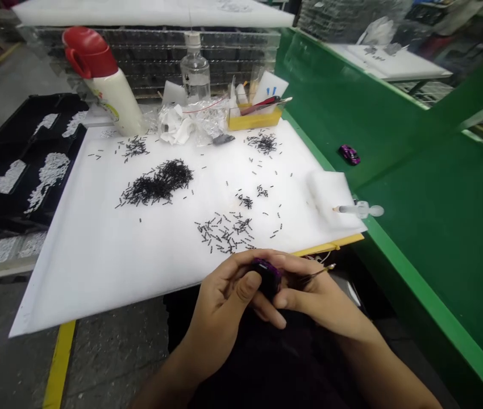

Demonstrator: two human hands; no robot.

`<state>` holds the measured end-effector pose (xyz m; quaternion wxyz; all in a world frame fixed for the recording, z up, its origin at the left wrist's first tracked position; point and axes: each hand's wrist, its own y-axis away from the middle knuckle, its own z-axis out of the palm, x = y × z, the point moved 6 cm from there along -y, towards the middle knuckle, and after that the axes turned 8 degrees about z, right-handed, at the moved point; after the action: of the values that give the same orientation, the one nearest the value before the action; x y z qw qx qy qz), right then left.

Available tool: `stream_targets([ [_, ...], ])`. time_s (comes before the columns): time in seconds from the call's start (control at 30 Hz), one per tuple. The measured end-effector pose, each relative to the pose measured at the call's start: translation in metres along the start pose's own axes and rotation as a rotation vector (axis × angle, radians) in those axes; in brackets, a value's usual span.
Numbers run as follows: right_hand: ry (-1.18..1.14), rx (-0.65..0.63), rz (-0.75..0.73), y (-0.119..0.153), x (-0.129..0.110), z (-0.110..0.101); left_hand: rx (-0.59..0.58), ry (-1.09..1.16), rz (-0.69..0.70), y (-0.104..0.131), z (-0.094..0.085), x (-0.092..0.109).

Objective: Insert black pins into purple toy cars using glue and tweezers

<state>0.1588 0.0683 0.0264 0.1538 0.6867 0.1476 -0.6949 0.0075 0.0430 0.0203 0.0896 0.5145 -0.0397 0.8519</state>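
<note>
Near the front edge of the board, my left hand [224, 307] is closed around a small dark purple toy car [267, 277], its thumb lying on the near side. My right hand [309, 292] grips the same car from the other side with thumb and fingers. A thin metal tool [320, 272], which looks like tweezers, sticks out past the right hand; most of it is hidden by the fingers. Just beyond both hands lie scattered small black pins [224, 233] on the white board [139, 255]. A denser heap of black pins [158, 182] sits farther back to the left.
A syringe [358, 209] rests on a foam pad [329, 193] at the right. Another purple toy car [349, 154] stands on the green surface [420, 187]. At the back are a red-lidded flask [116, 91], a clear bottle [195, 71] and a yellow box [255, 119]. Black trays [20, 136] sit left.
</note>
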Motion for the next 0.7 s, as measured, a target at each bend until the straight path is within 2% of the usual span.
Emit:
stream_targets([
  [0.07, 0.257, 0.186, 0.023, 0.018, -0.006, -0.034, 0.057, -0.071, 0.024, -0.002, -0.005, -0.001],
  [0.2, 0.967, 0.688, 0.039, 0.081, -0.023, -0.149, 0.300, -0.228, 0.191, -0.008, -0.026, 0.009],
  [0.3, 1.113, 0.891, 0.060, 0.126, -0.025, -0.228, 0.393, -0.301, 0.314, -0.012, -0.038, 0.015],
  [0.4, 1.227, 1.071, 0.114, 0.144, -0.024, -0.277, 0.414, -0.353, 0.360, -0.014, -0.042, 0.015],
  [0.47, 1.287, 1.149, 0.165, 0.133, -0.022, -0.296, 0.427, -0.396, 0.334, -0.014, -0.043, 0.012],
  [0.53, 1.329, 1.155, 0.242, 0.102, -0.017, -0.310, 0.448, -0.452, 0.317, -0.014, -0.044, 0.011],
  [0.7, 1.389, 0.989, 0.429, -0.020, -0.005, -0.332, 0.483, -0.593, 0.358, -0.015, -0.042, 0.012],
])
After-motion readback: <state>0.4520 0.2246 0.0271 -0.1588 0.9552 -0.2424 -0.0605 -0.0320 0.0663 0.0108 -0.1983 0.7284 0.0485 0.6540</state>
